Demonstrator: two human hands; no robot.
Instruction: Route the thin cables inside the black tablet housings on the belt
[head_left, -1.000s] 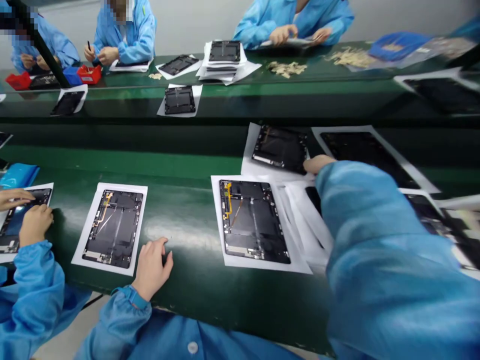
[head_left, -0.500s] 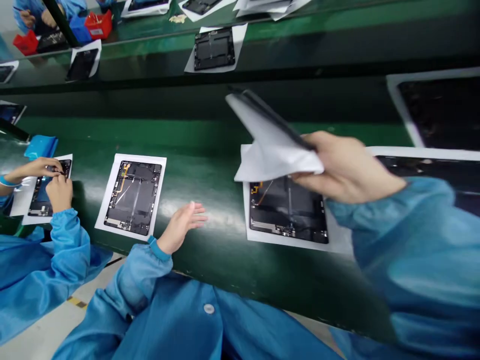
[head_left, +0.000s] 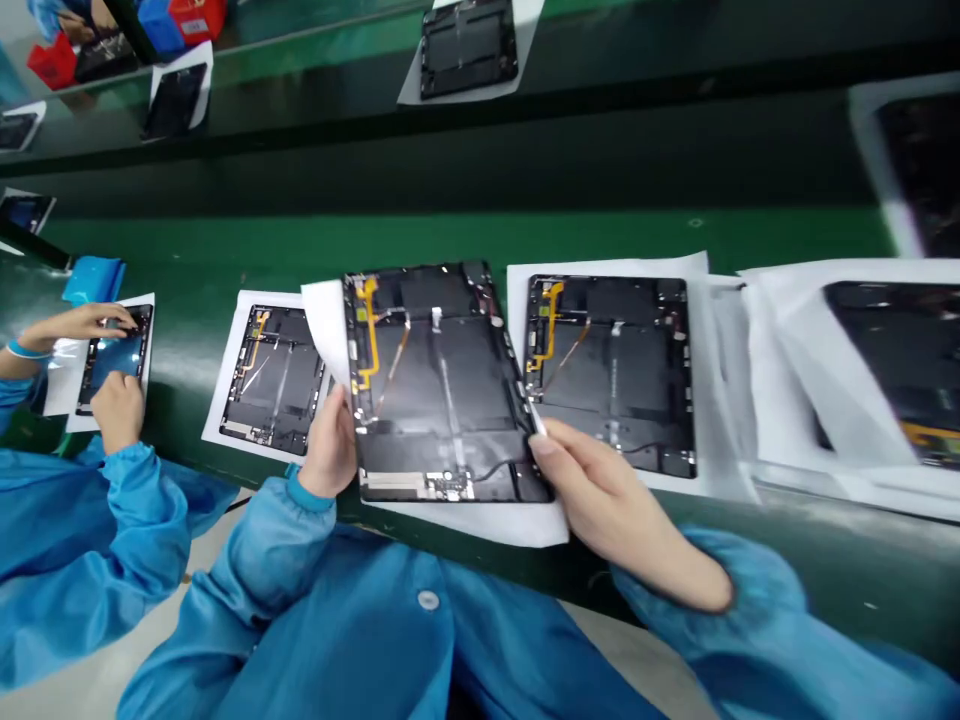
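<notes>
Both hands hold an opened black tablet back (head_left: 439, 385) with a yellow flex cable, resting on a white sheet (head_left: 480, 520) at the near edge of the green belt (head_left: 420, 235). My left hand (head_left: 330, 445) grips its left edge. Its right lower edge is pinched, sheet included, by my right hand (head_left: 600, 490). Two similar open tablets lie flat on white sheets beside it, one to the left (head_left: 274, 378) and one to the right (head_left: 609, 365).
A co-worker's two hands (head_left: 97, 365) work on a smaller device (head_left: 112, 360) at far left, beside a blue film piece (head_left: 94, 280). More sheets and a dark tablet (head_left: 892, 370) lie at right. Beyond a dark gap, a second belt carries further tablets (head_left: 466, 45) and red and blue bins (head_left: 161, 20).
My right hand brought the tablet and its sheet from the air down to the near edge, face up. My left hand left the belt and took its left edge. The view tilted down.
</notes>
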